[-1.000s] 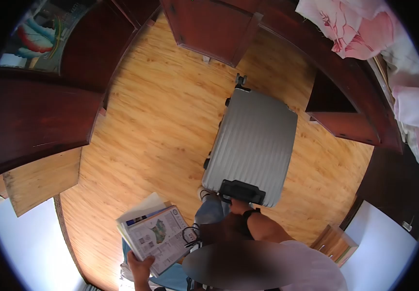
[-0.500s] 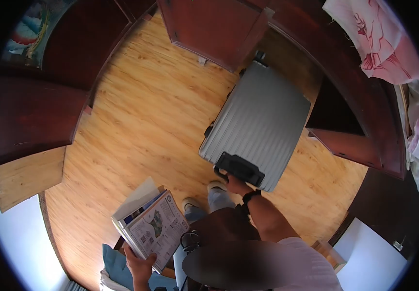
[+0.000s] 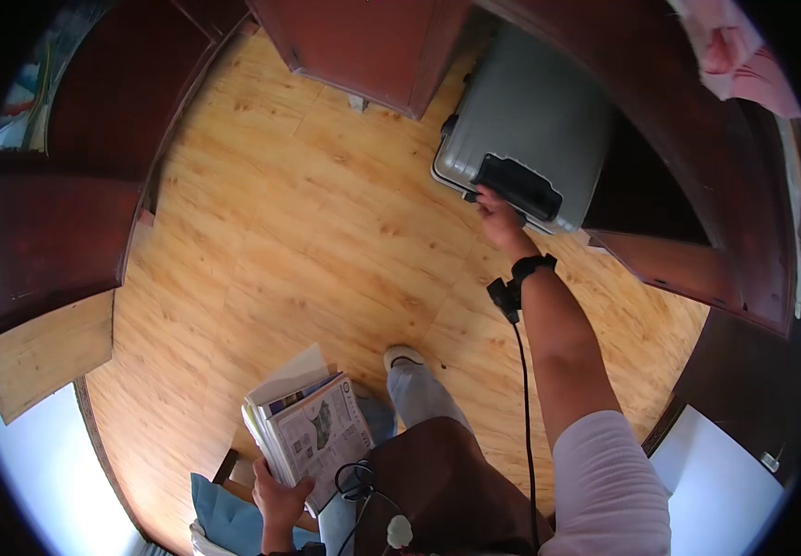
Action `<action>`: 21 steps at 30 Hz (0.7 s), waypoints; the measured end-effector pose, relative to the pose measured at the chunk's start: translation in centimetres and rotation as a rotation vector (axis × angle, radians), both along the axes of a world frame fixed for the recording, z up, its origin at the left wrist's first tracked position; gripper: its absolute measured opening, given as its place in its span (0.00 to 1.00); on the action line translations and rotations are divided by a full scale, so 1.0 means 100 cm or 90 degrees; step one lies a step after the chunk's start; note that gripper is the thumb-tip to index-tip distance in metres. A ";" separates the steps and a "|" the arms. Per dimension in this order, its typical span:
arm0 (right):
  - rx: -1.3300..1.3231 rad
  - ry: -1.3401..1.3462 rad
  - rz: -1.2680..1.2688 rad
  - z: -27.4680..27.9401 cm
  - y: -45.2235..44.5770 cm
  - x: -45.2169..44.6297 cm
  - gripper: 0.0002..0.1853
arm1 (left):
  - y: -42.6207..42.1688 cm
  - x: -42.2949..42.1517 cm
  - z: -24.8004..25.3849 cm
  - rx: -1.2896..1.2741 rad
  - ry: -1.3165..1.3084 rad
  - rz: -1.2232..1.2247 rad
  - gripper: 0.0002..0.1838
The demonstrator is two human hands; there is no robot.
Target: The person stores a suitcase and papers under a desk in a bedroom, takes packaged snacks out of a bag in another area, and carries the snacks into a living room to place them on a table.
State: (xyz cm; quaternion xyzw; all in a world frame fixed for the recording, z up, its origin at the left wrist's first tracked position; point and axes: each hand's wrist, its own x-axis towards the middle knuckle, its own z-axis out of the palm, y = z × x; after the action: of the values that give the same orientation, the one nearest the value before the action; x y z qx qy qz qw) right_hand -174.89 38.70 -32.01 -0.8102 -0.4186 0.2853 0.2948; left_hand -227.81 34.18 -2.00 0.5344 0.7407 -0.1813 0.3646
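Note:
A grey ribbed suitcase (image 3: 535, 111) lies at the upper right, its far end in shadow beneath dark red furniture. My right hand (image 3: 501, 222) is at the near end, its fingers closed around the suitcase's black handle (image 3: 519, 188). A black band with a small device and cable is on that wrist. At the lower left, my left hand (image 3: 280, 494) grips a stack of books and papers (image 3: 319, 435), thumb on top and fingers along the left edge. A printed sheet with a green picture tops the stack.
Dark red furniture (image 3: 57, 232) lines the left, and another red piece (image 3: 359, 46) stands at the top. An open reddish door (image 3: 688, 269) is at the right. Pink cloth (image 3: 743, 56) hangs at the upper right. A teal cushion (image 3: 229, 519) is at lower left.
The suitcase has moved up and away, further under the furniture at the upper right, with my right arm stretching out after it. My left hand keeps the stack, now slightly further right.

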 end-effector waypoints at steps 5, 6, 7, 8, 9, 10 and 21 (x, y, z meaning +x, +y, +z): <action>-0.103 0.233 -0.049 0.003 -0.078 -0.077 0.29 | 0.009 0.017 -0.003 -0.002 -0.023 -0.015 0.40; -0.225 0.151 0.008 0.021 -0.103 -0.099 0.34 | 0.007 0.017 -0.008 0.008 -0.071 0.020 0.40; -0.284 0.312 -0.048 0.038 -0.129 -0.130 0.37 | 0.005 0.019 -0.007 0.018 -0.118 0.052 0.40; -0.351 0.464 -0.128 0.059 -0.152 -0.162 0.39 | 0.026 0.019 0.015 0.013 -0.117 0.056 0.38; -0.427 0.582 -0.213 0.076 -0.178 -0.193 0.42 | 0.027 0.027 0.016 0.021 -0.122 0.050 0.38; -0.411 0.688 -0.259 0.097 -0.198 -0.218 0.43 | 0.028 0.029 0.014 0.019 -0.184 0.089 0.38; 0.050 1.151 -0.572 0.203 -0.145 -0.240 0.33 | 0.101 0.145 0.020 0.001 -0.545 0.033 0.33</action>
State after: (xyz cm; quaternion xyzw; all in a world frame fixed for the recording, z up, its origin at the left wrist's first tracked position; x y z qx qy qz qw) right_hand -198.88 24.20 -11.67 -0.3629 0.2965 0.6409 0.6080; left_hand -213.27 44.30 0.04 0.5427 0.5363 0.0666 0.6430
